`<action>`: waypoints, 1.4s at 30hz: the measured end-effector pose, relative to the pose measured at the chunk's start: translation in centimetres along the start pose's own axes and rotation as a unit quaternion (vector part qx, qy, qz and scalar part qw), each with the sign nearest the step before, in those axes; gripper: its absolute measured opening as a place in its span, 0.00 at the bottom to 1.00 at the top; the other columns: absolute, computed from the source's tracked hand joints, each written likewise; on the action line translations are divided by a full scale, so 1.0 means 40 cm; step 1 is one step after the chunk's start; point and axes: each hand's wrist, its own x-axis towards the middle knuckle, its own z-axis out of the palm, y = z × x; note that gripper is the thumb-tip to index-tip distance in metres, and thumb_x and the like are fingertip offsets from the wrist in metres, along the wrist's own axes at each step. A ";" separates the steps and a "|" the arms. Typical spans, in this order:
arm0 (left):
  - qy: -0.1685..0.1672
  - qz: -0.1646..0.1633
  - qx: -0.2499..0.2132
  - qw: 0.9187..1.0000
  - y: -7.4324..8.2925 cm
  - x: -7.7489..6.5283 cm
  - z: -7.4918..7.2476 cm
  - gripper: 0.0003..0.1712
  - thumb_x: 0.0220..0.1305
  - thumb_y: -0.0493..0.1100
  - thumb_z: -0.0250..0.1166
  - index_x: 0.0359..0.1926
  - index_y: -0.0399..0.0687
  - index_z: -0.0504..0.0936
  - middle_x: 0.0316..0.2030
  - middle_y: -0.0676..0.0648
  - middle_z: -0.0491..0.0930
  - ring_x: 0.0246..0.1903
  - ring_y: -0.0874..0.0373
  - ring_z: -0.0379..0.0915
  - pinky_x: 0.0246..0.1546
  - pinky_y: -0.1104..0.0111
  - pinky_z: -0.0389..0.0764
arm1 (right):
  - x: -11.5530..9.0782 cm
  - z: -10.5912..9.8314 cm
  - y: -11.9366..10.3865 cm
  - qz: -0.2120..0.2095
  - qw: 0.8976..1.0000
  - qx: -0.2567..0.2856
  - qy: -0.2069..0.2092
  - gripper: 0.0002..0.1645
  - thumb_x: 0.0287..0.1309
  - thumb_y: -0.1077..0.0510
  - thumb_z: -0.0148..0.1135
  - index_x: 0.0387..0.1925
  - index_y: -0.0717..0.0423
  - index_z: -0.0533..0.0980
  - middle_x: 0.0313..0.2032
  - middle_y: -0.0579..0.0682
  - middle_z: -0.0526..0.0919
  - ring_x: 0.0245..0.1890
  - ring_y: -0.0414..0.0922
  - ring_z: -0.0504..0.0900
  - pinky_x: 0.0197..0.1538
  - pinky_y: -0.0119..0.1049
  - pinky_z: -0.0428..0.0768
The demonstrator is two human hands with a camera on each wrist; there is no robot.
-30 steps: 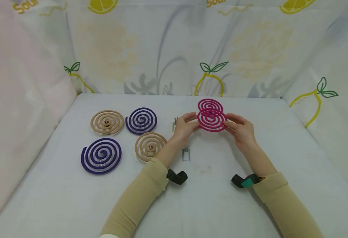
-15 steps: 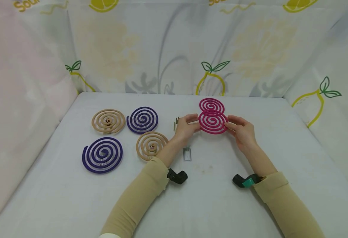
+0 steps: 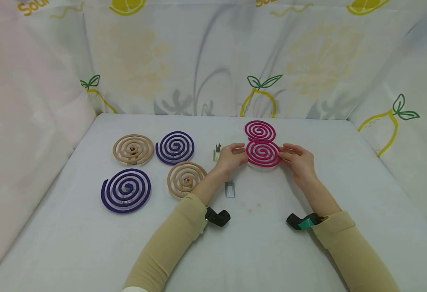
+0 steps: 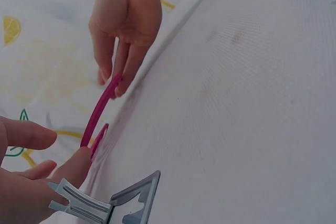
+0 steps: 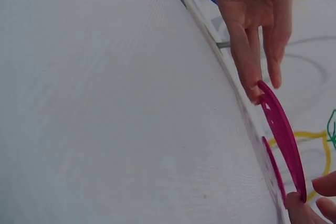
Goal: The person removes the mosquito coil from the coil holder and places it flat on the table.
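In the head view my left hand (image 3: 231,159) and right hand (image 3: 299,161) hold a pink mosquito coil (image 3: 263,154) by its opposite side edges, at the fingertips. A second pink coil (image 3: 259,129) lies just behind it on the table, and their rims meet in this view. Seen edge-on in the right wrist view, the held pink coil (image 5: 283,135) stands off the lower pink one (image 5: 273,169), with the left hand (image 5: 257,30) at its far end. From the left wrist view, the right hand (image 4: 128,30) has its fingertips at the coil's rim.
Two tan coils (image 3: 186,179) and two dark blue coils (image 3: 126,190) are on the left of the white table (image 3: 257,251), with metal pieces showing under them. Small metal coil stands (image 3: 229,190) lie around the left forearm. A lemon-print curtain (image 3: 213,52) closes off the back.
Both hands have brought the held pink coil slightly down and toward the viewer. It overlapped the rear pink coil before; now the two sit edge to edge in the head view.
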 end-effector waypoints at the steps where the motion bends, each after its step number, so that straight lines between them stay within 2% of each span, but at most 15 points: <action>1: -0.002 -0.002 0.001 1.000 0.000 0.000 0.001 0.29 0.66 0.28 0.58 0.68 0.36 0.69 0.64 0.35 0.73 0.60 0.45 0.76 0.59 0.63 0.80 | 0.000 -0.001 -0.001 0.001 1.000 -0.003 -0.001 0.26 0.63 0.71 0.60 0.62 0.68 0.68 0.32 0.40 0.86 0.33 0.33 0.86 0.42 0.25 0.85; 10: -0.030 -0.009 -0.003 1.000 -0.003 0.000 0.005 0.29 0.68 0.28 0.56 0.70 0.36 0.67 0.65 0.33 0.71 0.61 0.43 0.73 0.62 0.60 0.78 | 0.003 -0.007 -0.001 -0.010 1.000 -0.027 0.001 0.28 0.63 0.72 0.59 0.64 0.72 0.65 0.28 0.38 0.87 0.33 0.31 0.85 0.40 0.23 0.84; 17: -0.039 -0.009 0.017 0.999 -0.005 0.001 0.005 0.29 0.69 0.29 0.57 0.70 0.36 0.66 0.64 0.34 0.73 0.62 0.44 0.73 0.63 0.59 0.77 | 0.003 -0.010 0.003 -0.025 0.999 -0.048 -0.002 0.29 0.62 0.72 0.58 0.65 0.73 0.65 0.28 0.36 0.87 0.35 0.30 0.84 0.43 0.21 0.83; 20: -0.044 -0.009 0.019 0.999 -0.003 -0.004 0.005 0.28 0.70 0.30 0.56 0.70 0.35 0.66 0.64 0.34 0.72 0.63 0.45 0.72 0.63 0.59 0.77 | 0.001 -0.011 0.002 -0.026 0.997 -0.078 -0.001 0.31 0.63 0.70 0.59 0.67 0.72 0.64 0.30 0.35 0.86 0.37 0.30 0.83 0.45 0.21 0.82; 25: -0.054 -0.006 0.017 0.998 0.001 -0.012 0.003 0.28 0.70 0.31 0.55 0.70 0.35 0.65 0.65 0.34 0.71 0.64 0.46 0.71 0.65 0.59 0.75 | -0.002 -0.009 0.000 -0.013 0.990 -0.137 0.007 0.32 0.66 0.65 0.59 0.70 0.66 0.64 0.40 0.38 0.85 0.45 0.32 0.81 0.54 0.25 0.80; 28: -0.060 -0.008 0.022 0.998 0.001 -0.014 0.002 0.29 0.71 0.32 0.55 0.71 0.36 0.65 0.64 0.34 0.72 0.63 0.47 0.71 0.65 0.59 0.75 | 0.000 -0.008 0.001 -0.008 0.988 -0.153 0.009 0.32 0.67 0.63 0.59 0.70 0.64 0.65 0.50 0.46 0.83 0.50 0.35 0.79 0.61 0.29 0.78; 32: -0.068 -0.011 0.032 0.997 0.002 -0.015 0.002 0.28 0.72 0.33 0.55 0.71 0.37 0.65 0.64 0.35 0.74 0.63 0.47 0.72 0.65 0.60 0.74 | 0.001 -0.005 0.001 -0.008 0.985 -0.170 0.010 0.32 0.67 0.63 0.58 0.70 0.63 0.65 0.61 0.56 0.77 0.55 0.37 0.77 0.63 0.30 0.76; 37: -0.074 -0.013 0.042 0.996 0.003 -0.016 0.001 0.28 0.71 0.35 0.55 0.70 0.38 0.66 0.62 0.36 0.75 0.61 0.49 0.73 0.66 0.61 0.74 | 0.002 -0.002 0.001 -0.010 0.983 -0.185 0.012 0.32 0.68 0.62 0.57 0.71 0.62 0.64 0.66 0.60 0.71 0.62 0.43 0.73 0.69 0.35 0.72; 42: -0.074 -0.021 0.056 0.995 0.003 -0.016 0.000 0.29 0.70 0.37 0.56 0.71 0.39 0.66 0.59 0.38 0.77 0.55 0.53 0.75 0.65 0.62 0.75 | -0.002 0.001 -0.002 -0.012 0.981 -0.193 0.013 0.32 0.68 0.62 0.57 0.71 0.62 0.64 0.69 0.62 0.69 0.63 0.44 0.72 0.71 0.40 0.69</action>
